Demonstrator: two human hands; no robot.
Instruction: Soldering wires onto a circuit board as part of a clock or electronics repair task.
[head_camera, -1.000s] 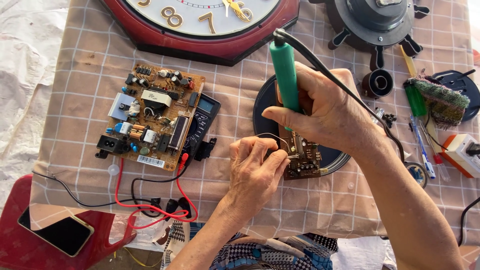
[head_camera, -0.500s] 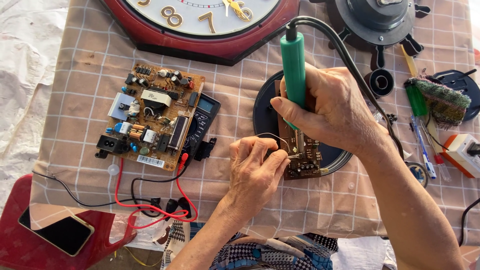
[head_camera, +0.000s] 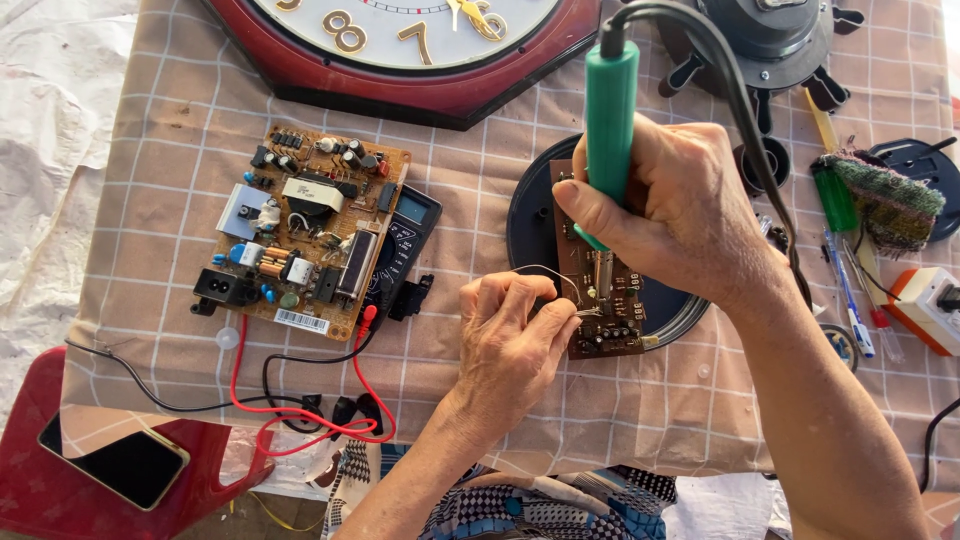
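Soldering step: right hand gripped green iron on small board; left hand pinched, probably, solder wire. Next needed steady tip.

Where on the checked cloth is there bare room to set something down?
Bare cloth lies left of the large circuit board, and between it and the left hand. The right edge is crowded: screwdrivers, pens, white box. The right hand holds the soldering iron.

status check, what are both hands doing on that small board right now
Right hand gripping green soldering iron, tip down on small brown circuit board. Left hand pinching thin solder wire at the tip. Nothing between hands and board.
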